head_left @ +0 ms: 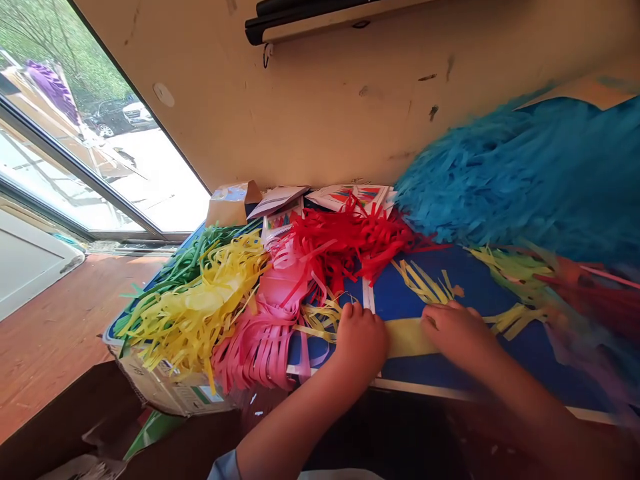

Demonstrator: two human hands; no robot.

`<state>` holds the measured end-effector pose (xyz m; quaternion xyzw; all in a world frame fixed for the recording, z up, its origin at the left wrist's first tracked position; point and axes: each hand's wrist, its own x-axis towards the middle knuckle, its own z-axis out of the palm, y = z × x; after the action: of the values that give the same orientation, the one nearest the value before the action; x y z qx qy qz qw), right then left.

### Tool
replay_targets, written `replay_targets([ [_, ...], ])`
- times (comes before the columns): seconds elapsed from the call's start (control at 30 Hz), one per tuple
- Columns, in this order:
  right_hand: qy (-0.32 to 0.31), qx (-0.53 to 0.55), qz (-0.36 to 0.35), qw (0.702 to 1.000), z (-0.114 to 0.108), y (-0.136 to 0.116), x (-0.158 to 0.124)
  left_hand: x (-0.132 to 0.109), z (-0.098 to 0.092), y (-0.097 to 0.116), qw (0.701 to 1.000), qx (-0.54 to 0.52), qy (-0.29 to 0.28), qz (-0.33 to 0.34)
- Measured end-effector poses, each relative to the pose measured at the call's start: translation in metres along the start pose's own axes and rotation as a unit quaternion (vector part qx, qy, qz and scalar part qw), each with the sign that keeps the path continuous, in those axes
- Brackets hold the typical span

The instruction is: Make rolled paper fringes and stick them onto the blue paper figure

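Observation:
A pale yellow paper strip (410, 337) with a cut fringe lies across a dark blue board (475, 287). My right hand (453, 333) presses down on the strip's right part, fingers curled. My left hand (360, 337) is curled at the strip's left end, and its fingers partly hide that end. Loose yellow paper strands (320, 317) lie just beyond my left hand. A pink paper fringe (260, 340) lies to its left, and a red paper fringe (340, 240) lies farther back.
A yellow fringe (200, 313) and a green fringe (190, 267) are heaped at the left. A large turquoise fringe pile (520, 180) rises at the right against the cream wall (320, 100). Printed papers (350, 200) and a cardboard box (233, 203) stand behind; a window and wooden floor lie left.

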<state>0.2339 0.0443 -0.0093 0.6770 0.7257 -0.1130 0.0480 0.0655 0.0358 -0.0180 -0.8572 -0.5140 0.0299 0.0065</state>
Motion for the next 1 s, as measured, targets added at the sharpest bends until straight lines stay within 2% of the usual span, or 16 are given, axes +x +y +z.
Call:
replay_targets([
  [0.4,0.027,-0.063,0.005,0.998,0.007,-0.005,0.005,0.004,0.006,0.002,1.0,0.012,-0.001,-0.018],
  [0.7,0.043,-0.068,0.01,0.997,0.008,-0.008,0.005,0.01,-0.004,-0.002,0.999,0.002,-0.046,-0.012],
  [1.0,0.05,-0.052,0.011,0.997,0.01,-0.005,0.001,0.02,-0.011,-0.008,0.996,0.011,-0.087,0.027],
])
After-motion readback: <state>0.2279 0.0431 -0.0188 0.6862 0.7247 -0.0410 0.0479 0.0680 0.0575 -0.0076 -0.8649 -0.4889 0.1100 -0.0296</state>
